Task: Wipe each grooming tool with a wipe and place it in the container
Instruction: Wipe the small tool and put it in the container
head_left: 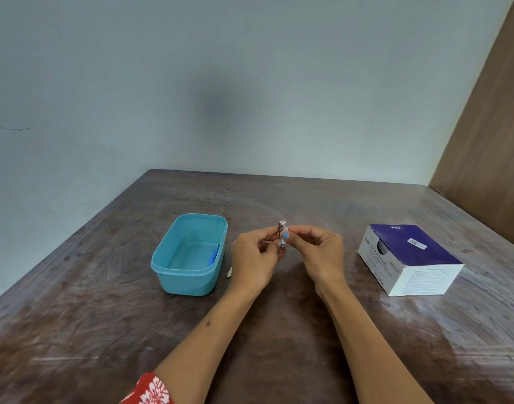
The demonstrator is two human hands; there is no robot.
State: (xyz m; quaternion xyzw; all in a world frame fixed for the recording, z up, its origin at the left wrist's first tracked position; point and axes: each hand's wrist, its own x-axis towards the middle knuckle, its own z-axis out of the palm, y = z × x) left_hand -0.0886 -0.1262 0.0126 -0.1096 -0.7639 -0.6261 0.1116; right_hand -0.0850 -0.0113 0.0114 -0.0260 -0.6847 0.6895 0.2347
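Metal catches the light between your two hands: a small nail clipper (281, 228) stands upright above the table (279, 330), so both flat sides can be reached. Your left hand (254, 258) pinches its lower end with curled fingers, probably to keep it steady. Your right hand (317, 252) has its fingertips closed on a small white wipe (285, 232) and presses it against the side of the clipper; a blue spot shows there, but I cannot tell what it is.

Just to the left is the teal container (188, 255), open and near enough that you can drop the clipper in without a long reach. A blue tool (214, 256) already leans against its right inner wall. A thin pale item (229, 272) lies on the table between the container and your left wrist; it is too small to name. On your right, well apart, the box of alcohol swabs (410, 258) sits with its opening towards you, I think for taking a fresh wipe easily.
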